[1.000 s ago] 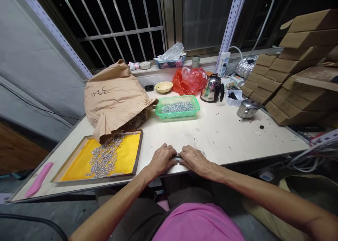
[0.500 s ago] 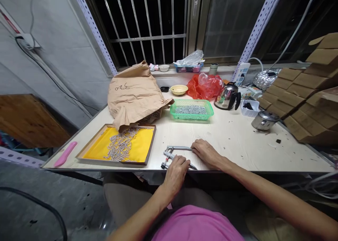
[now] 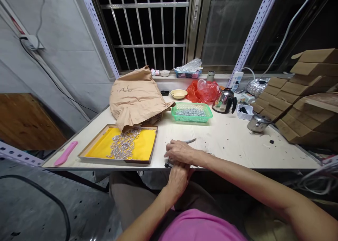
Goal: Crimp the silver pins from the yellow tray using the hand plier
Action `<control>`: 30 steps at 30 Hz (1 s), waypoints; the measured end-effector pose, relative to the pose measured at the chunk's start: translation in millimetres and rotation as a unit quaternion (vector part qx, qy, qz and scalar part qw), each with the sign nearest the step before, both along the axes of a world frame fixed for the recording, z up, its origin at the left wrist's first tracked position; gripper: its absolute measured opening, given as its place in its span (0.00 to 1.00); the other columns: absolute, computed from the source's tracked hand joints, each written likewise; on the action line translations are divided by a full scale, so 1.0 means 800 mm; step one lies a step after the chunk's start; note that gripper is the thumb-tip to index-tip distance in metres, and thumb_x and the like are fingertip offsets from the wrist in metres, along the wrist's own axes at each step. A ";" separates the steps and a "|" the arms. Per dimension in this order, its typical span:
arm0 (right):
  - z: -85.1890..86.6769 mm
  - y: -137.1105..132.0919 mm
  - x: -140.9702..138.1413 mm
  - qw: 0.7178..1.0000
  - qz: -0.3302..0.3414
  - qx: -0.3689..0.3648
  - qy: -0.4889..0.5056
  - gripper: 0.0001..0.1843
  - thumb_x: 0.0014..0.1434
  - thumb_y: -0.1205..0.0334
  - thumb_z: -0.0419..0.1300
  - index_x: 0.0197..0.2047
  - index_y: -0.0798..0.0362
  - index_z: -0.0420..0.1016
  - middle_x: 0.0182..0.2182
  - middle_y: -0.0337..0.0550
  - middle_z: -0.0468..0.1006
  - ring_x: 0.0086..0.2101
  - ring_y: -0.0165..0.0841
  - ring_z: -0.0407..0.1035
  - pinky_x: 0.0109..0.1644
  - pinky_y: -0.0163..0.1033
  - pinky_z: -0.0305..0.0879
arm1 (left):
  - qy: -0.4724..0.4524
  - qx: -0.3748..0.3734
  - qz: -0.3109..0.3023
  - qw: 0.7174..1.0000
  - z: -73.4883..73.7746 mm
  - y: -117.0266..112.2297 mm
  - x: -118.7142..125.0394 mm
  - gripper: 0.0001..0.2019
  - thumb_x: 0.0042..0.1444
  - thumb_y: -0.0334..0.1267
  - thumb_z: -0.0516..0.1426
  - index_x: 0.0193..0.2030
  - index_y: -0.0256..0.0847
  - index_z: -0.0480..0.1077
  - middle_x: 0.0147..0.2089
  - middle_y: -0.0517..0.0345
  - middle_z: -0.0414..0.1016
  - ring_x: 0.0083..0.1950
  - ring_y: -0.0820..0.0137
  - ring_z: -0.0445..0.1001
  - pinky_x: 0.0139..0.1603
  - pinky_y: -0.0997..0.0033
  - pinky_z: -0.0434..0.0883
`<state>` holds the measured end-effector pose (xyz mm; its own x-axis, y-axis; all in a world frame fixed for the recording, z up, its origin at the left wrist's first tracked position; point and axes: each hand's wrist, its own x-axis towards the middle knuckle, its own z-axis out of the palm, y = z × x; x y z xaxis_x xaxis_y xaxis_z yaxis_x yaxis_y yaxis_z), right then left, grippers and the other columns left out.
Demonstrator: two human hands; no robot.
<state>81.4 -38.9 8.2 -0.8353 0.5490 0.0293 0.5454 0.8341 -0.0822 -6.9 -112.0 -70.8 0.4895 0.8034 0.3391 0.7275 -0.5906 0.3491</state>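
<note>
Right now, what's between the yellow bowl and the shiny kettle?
In the head view, a crumpled red plastic bag lies between the bowl and the kettle.

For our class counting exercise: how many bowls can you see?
2: a yellow bowl on the table, left of the red plastic bag, and a small white bowl on the windowsill. Others may hide behind the paper bag.

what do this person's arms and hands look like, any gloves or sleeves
The left hand and right hand are both gloveless. The left forearm and right forearm are bare as far as they show, with no sleeve, watch or bracelet in sight. Some fingers are hidden, so rings can't be ruled out. A plain pink top shows below.
</note>
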 end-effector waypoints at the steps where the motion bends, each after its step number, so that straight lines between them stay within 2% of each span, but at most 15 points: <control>1: -0.003 0.000 -0.009 1.000 0.019 0.005 -0.007 0.08 0.58 0.66 0.57 0.31 0.48 0.77 0.35 0.44 0.74 0.39 0.37 0.62 0.37 0.39 0.57 | 0.010 -0.004 0.000 1.000 -0.002 -0.005 -0.002 0.15 0.59 0.37 0.53 0.53 0.38 0.66 0.50 0.46 0.72 0.51 0.55 0.70 0.50 0.53 0.71; 3: -0.011 0.001 -0.022 0.999 0.050 0.015 -0.011 0.09 0.56 0.68 0.58 0.25 0.51 0.74 0.32 0.45 0.74 0.39 0.38 0.63 0.37 0.39 0.57 | 0.014 -0.002 -0.010 1.000 -0.002 -0.020 -0.008 0.18 0.57 0.36 0.55 0.54 0.39 0.65 0.51 0.46 0.72 0.51 0.55 0.70 0.50 0.53 0.71; 5: -0.019 0.001 -0.029 0.998 0.063 0.025 0.001 0.10 0.57 0.69 0.58 0.24 0.52 0.72 0.30 0.45 0.74 0.38 0.37 0.64 0.37 0.39 0.58 | -0.005 0.017 -0.030 0.999 0.001 -0.038 -0.017 0.18 0.57 0.34 0.54 0.55 0.41 0.64 0.54 0.47 0.70 0.55 0.57 0.69 0.53 0.54 0.70; 8: -0.019 0.002 -0.028 0.998 0.048 0.038 0.031 0.07 0.59 0.70 0.55 0.31 0.53 0.72 0.30 0.44 0.74 0.35 0.34 0.66 0.38 0.36 0.60 | -0.052 0.064 -0.046 0.996 0.017 -0.058 -0.040 0.14 0.60 0.32 0.50 0.51 0.45 0.67 0.53 0.52 0.71 0.56 0.63 0.68 0.57 0.59 0.68; 10: -0.007 0.005 -0.021 0.996 0.018 0.047 0.078 0.08 0.60 0.71 0.51 0.38 0.54 0.71 0.33 0.45 0.74 0.35 0.32 0.66 0.39 0.35 0.61 | -0.063 0.078 -0.007 0.995 0.036 -0.056 -0.068 0.12 0.61 0.32 0.48 0.47 0.46 0.68 0.47 0.54 0.74 0.50 0.65 0.71 0.52 0.62 0.70; 12: 0.015 0.013 -0.008 0.983 -0.020 0.060 0.170 0.11 0.61 0.72 0.49 0.43 0.54 0.69 0.36 0.45 0.73 0.36 0.32 0.67 0.40 0.36 0.62 | -0.045 0.072 0.089 0.992 0.058 -0.039 -0.105 0.12 0.62 0.34 0.46 0.44 0.46 0.69 0.41 0.54 0.74 0.44 0.66 0.71 0.45 0.63 0.71; 14: 0.043 0.029 0.011 0.956 -0.055 0.083 0.274 0.11 0.61 0.70 0.48 0.43 0.53 0.69 0.35 0.45 0.73 0.36 0.32 0.67 0.42 0.37 0.63 | -0.001 0.077 0.212 0.974 0.079 -0.009 -0.145 0.14 0.63 0.36 0.44 0.39 0.44 0.71 0.37 0.53 0.73 0.41 0.64 0.70 0.44 0.60 0.70; 16: 0.072 0.056 0.037 0.932 -0.096 0.119 0.329 0.10 0.62 0.67 0.48 0.41 0.53 0.69 0.35 0.45 0.73 0.35 0.33 0.67 0.42 0.39 0.63 | 0.052 0.075 0.302 0.949 0.093 0.027 -0.181 0.14 0.62 0.37 0.45 0.37 0.42 0.72 0.37 0.50 0.73 0.42 0.60 0.68 0.44 0.58 0.69; 17: 0.085 0.073 0.051 0.923 -0.121 0.133 0.340 0.09 0.61 0.67 0.48 0.40 0.53 0.69 0.35 0.45 0.73 0.35 0.34 0.67 0.42 0.39 0.63 | 0.080 0.068 0.327 0.939 0.097 0.044 -0.195 0.15 0.62 0.37 0.45 0.36 0.41 0.72 0.37 0.49 0.73 0.43 0.59 0.68 0.44 0.58 0.68; 20: 0.108 0.130 0.093 0.908 -0.204 0.168 0.326 0.09 0.61 0.66 0.50 0.41 0.55 0.70 0.35 0.47 0.73 0.36 0.35 0.68 0.42 0.40 0.63 | 0.165 0.042 0.343 0.924 0.099 0.091 -0.221 0.15 0.61 0.38 0.45 0.35 0.38 0.72 0.38 0.46 0.73 0.45 0.57 0.67 0.44 0.60 0.67; 22: 0.111 0.160 0.119 0.910 -0.268 0.163 0.270 0.12 0.60 0.65 0.53 0.46 0.57 0.70 0.38 0.49 0.73 0.39 0.38 0.68 0.43 0.42 0.63 | 0.220 0.027 0.335 0.916 0.094 0.114 -0.228 0.16 0.61 0.37 0.45 0.35 0.36 0.72 0.39 0.44 0.73 0.45 0.57 0.67 0.44 0.61 0.66; 24: 0.105 0.174 0.141 0.913 -0.309 0.142 0.226 0.20 0.57 0.63 0.59 0.53 0.58 0.67 0.42 0.51 0.71 0.42 0.39 0.67 0.45 0.43 0.63 | 0.265 0.013 0.335 0.904 0.087 0.132 -0.234 0.17 0.60 0.39 0.44 0.32 0.36 0.71 0.38 0.43 0.72 0.44 0.57 0.68 0.41 0.62 0.65; 27: 0.090 0.163 0.167 0.924 -0.294 0.133 0.208 0.23 0.58 0.62 0.59 0.56 0.57 0.65 0.47 0.50 0.69 0.41 0.35 0.67 0.46 0.40 0.63 | 0.311 0.011 0.317 0.896 0.077 0.153 -0.241 0.17 0.59 0.39 0.43 0.29 0.38 0.69 0.37 0.46 0.72 0.42 0.57 0.68 0.37 0.64 0.64; 28: 0.085 0.152 0.175 0.929 -0.279 0.131 0.205 0.21 0.59 0.62 0.59 0.56 0.56 0.65 0.47 0.49 0.69 0.40 0.33 0.67 0.46 0.39 0.63 | 0.320 0.026 0.296 0.900 0.075 0.159 -0.243 0.16 0.59 0.40 0.42 0.30 0.39 0.68 0.36 0.48 0.71 0.42 0.58 0.67 0.36 0.66 0.63; 30: 0.079 0.124 0.191 0.940 -0.256 0.118 0.193 0.17 0.60 0.62 0.57 0.53 0.55 0.68 0.46 0.47 0.70 0.38 0.31 0.67 0.45 0.38 0.63 | 0.334 0.032 0.291 0.896 0.076 0.168 -0.245 0.17 0.58 0.40 0.41 0.27 0.41 0.66 0.34 0.48 0.70 0.39 0.58 0.67 0.34 0.66 0.62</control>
<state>234.6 60.1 71.7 -0.3647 0.8161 0.4484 0.8479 0.4901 -0.2024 -202.5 22.4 -10.3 0.1050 0.9778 0.1816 0.9526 -0.0464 -0.3007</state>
